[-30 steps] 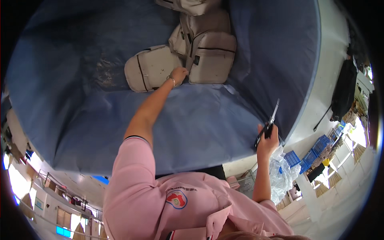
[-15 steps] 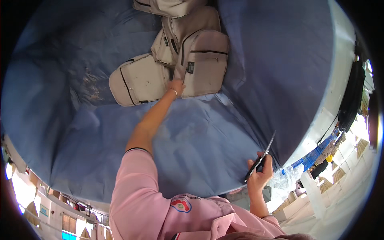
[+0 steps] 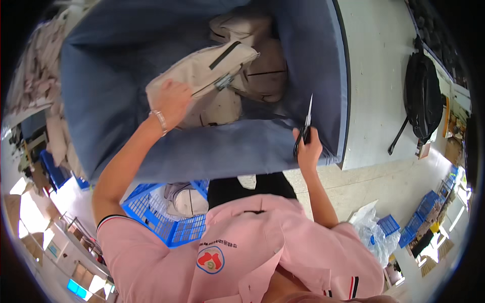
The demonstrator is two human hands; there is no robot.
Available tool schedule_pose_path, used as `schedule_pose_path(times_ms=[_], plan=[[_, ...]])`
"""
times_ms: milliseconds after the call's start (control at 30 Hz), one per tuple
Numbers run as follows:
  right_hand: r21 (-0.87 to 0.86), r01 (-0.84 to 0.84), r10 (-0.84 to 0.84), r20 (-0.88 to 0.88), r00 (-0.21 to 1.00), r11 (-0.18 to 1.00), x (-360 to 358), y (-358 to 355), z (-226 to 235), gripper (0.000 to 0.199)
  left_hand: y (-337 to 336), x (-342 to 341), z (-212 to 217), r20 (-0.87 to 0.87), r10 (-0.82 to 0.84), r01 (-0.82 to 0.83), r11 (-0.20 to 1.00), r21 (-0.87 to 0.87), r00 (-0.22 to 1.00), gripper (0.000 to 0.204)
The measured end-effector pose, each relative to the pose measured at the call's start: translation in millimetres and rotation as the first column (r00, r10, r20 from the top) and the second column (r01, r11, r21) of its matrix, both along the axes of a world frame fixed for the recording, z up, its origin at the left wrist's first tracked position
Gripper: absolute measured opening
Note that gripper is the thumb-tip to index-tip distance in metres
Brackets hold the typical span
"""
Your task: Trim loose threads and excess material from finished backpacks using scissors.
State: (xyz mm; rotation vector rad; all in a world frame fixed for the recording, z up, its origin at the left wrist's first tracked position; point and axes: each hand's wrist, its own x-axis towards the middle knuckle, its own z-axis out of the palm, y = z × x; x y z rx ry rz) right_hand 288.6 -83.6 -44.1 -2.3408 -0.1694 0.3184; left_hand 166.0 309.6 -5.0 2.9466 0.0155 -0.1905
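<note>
My left hand (image 3: pixel 173 103) is closed on one end of a beige backpack (image 3: pixel 194 70). The backpack is held up at a tilt inside a large blue fabric-lined bin (image 3: pixel 202 151), its black zipper strip and dark label facing up. Beneath and behind it lie more beige backpacks (image 3: pixel 265 76), partly hidden. At the bin's front right corner, my right hand (image 3: pixel 309 147) is wrapped round the black handles of a pair of scissors (image 3: pixel 308 118). Their blade points away from me, up over the bin's inside.
A blue plastic basket (image 3: pixel 174 230) holding beige bags stands at the lower left, outside the bin. On a pale tabletop (image 3: pixel 374 76) to the right lies a black backpack (image 3: pixel 423 93). Clear plastic wrap (image 3: pixel 376 237) is on the floor at the lower right, near blue crates (image 3: pixel 424 207).
My left hand has lifted a beige backpack off the pile and drawn it nearer. The scissors have stayed in my right hand. The view has shifted, showing the bin's rim and the basket.
</note>
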Motion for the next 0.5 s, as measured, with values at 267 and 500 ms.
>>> schedule_pose_path(times_ms=[267, 500], plan=[[0.508, -0.430, 0.375, 0.214, 0.902, 0.746, 0.6, 122.0, 132.5, 0.044, -49.4, -149.2, 284.4, 0.171, 0.204, -0.241, 0.942, 0.233, 0.964, 0.011], [0.772, -0.417, 0.626, 0.032, 0.779, 0.479, -61.7, 151.2, 144.4, 0.032, -68.8, -239.2, 309.4, 0.535, 0.393, -0.591, 0.762, 0.266, 0.748, 0.012]])
